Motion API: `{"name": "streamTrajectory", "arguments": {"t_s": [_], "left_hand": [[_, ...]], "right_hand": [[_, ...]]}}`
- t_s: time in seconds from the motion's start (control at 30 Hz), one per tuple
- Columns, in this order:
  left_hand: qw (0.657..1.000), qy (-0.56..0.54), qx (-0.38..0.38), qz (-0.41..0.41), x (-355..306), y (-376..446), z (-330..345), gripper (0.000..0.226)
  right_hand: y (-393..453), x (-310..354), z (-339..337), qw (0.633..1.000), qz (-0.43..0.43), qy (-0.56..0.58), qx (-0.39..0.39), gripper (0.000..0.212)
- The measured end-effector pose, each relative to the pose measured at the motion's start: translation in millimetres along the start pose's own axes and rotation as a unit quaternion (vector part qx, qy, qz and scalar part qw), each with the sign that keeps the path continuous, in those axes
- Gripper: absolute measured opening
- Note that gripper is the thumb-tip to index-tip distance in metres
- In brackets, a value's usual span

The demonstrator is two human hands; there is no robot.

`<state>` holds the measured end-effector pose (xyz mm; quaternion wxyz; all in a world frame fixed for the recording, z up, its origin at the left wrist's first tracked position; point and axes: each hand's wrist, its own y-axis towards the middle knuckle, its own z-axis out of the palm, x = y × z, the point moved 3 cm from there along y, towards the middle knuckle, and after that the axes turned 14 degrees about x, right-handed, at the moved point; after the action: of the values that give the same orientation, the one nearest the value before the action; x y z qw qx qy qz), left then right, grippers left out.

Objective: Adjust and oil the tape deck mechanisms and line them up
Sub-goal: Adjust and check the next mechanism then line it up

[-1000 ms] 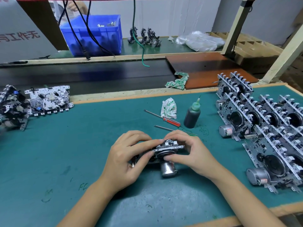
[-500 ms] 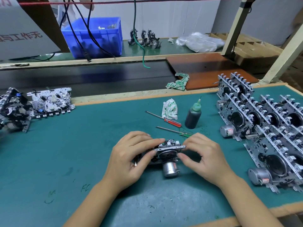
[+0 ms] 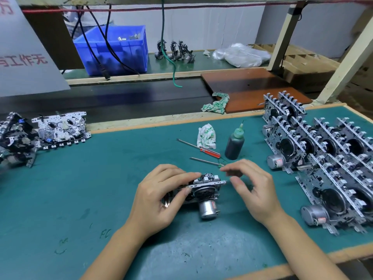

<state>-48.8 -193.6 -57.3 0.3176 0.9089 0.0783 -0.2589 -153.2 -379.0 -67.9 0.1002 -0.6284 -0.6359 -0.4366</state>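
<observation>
Mechanism (image 3: 203,187): centre of the frame, on the green mat (image 3: 101,188), motor end toward the viewer.
Left hand (image 3: 161,197): grasps the mechanism's left side, fingers over the top, thumb on the front.
Right hand (image 3: 252,188): just right of the mechanism, apart from it, fingers loosely curled, holding nothing.
Oil bottle (image 3: 234,144): upright, above centre, beside a rag (image 3: 206,136).
Screwdrivers: red (image 3: 199,148), green (image 3: 207,162), below the rag.
Row (image 3: 323,158): lined-up mechanisms, right.
Pile (image 3: 40,132): more mechanisms, left edge.

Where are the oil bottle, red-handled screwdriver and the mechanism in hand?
oil bottle (image 3: 234,147), head view, dark body.
red-handled screwdriver (image 3: 210,152), head view, red handle.
tape deck mechanism (image 3: 207,209), head view, silver motor can.
</observation>
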Motion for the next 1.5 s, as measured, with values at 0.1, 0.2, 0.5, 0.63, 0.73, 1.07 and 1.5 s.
{"name": "streamTrajectory", "arguments": {"t_s": [0.1, 0.2, 0.5, 0.63, 0.73, 1.07, 1.5], "left_hand": [[0.999, -0.037, 0.013, -0.014, 0, -1, -2, 0.026], [0.998, -0.060, 0.006, -0.027, -1, -1, -4, 0.027], [0.995, -0.063, -0.055, -0.059, -1, 3, -24, 0.010], [0.994, -0.073, 0.008, -0.081, 1, 8, -32, 0.017], [0.996, 0.029, 0.061, -0.058, -5, 21, -40, 0.023], [0.969, 0.148, 0.157, 0.119, -87, 157, -35, 0.025], [0.958, 0.040, 0.237, 0.156, -189, 306, 137, 0.041]], "right_hand": [[11, 14, -3, 1.000, -0.013, -0.021, -0.017, 0.027], [31, 35, -3, 0.995, -0.021, -0.072, 0.059, 0.027], [48, 68, 7, 0.912, -0.109, -0.330, 0.216, 0.039], [51, 67, 4, 0.898, -0.126, -0.325, 0.269, 0.034], [50, 69, -1, 0.890, -0.125, -0.332, 0.285, 0.030], [36, 82, -128, 0.934, -0.061, -0.337, 0.101, 0.030], [-35, 10, -316, 0.814, 0.108, -0.569, -0.050, 0.033]]}}
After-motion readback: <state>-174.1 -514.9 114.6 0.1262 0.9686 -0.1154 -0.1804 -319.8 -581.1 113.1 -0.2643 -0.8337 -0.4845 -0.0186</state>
